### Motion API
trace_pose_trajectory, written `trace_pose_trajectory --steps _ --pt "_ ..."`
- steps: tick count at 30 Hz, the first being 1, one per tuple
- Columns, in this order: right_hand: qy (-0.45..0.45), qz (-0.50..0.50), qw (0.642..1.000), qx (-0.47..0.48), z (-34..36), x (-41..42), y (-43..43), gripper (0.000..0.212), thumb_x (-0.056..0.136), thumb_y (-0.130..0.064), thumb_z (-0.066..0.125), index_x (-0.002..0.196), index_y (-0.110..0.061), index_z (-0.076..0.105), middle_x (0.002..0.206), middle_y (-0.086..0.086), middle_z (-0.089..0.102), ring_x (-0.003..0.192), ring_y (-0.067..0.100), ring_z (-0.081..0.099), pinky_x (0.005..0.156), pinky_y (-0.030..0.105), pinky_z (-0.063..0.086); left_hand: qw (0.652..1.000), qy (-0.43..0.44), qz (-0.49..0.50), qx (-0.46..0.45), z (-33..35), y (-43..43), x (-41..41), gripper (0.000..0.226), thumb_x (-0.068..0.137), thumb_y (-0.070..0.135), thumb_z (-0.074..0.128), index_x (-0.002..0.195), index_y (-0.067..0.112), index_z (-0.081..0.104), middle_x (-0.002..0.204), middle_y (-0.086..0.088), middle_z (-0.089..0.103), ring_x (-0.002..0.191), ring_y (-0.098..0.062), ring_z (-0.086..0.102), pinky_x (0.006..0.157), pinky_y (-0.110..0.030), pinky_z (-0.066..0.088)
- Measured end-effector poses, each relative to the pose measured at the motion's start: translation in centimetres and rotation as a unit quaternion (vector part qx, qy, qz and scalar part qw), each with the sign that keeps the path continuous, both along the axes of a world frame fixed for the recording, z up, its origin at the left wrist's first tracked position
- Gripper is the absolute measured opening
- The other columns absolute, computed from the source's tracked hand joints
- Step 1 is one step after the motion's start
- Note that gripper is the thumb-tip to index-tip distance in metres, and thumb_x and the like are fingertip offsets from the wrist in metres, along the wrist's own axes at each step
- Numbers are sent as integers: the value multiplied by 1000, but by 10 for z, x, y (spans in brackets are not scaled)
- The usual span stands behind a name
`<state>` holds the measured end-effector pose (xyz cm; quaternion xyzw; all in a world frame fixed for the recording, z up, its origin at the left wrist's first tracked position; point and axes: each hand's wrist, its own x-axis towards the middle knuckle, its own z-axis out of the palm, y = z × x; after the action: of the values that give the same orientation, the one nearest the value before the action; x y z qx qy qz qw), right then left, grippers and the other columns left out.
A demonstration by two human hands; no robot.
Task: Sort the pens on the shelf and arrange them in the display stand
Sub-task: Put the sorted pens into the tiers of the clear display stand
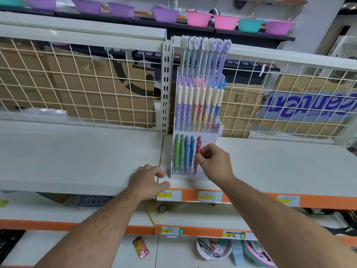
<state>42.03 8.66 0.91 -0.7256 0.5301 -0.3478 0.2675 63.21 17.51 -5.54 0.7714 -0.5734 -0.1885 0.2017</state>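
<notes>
Our left hand (pixel 147 180), loosely curled and empty, braces on the shelf's (pixel 77 161) front edge while our right hand (pixel 214 163) pinches a red pen (pixel 197 151), likely seating it by colour in the display stand (pixel 209 138).

Plastic bowls (pixel 199 18), cardboard boxes (pixel 100 88)

Two arms are in view, both bare from the picture's edge down to the fingertips, with no clothing in view on either. The left forearm (pixel 100 229) enters from 7 o'clock, broad and covered in short dark hair that thins toward the wrist and the left hand (pixel 148 177). The right forearm (pixel 270 215) enters from 4 o'clock with finer, sparser hair, ending in the right hand (pixel 214 161). At the 4 o'clock edge this forearm carries a small dark mark, too cropped to make out.
</notes>
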Motion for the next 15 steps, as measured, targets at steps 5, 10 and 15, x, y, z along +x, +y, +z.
trace_pose_trajectory --steps 5,10,15 --pt "0 -5 1000 -3 0 -1 0 11 87 -22 75 89 -16 65 73 -7 65 67 9 60 62 19 45 1000 1 0 -1 -1 0 0 28 77 57 68 98 41 58 111 20 51 110 -7 45 95 -34 39" --pt "13 -18 1000 -4 1 -4 5 15 86 -27 76 92 -18 65 76 -8 65 72 13 62 67 27 52 1000 -2 -2 -3 -2 0 1 27 78 57 68 97 42 57 111 19 50 110 -7 45 96 -34 39" --pt "91 -20 996 -8 -3 -12 21 37 87 -42 72 116 -20 66 104 -6 69 92 13 63 82 31 53 1000 -14 -9 -5 -2 1 0 27 79 59 65 98 42 56 113 19 51 112 -8 45 97 -34 39"
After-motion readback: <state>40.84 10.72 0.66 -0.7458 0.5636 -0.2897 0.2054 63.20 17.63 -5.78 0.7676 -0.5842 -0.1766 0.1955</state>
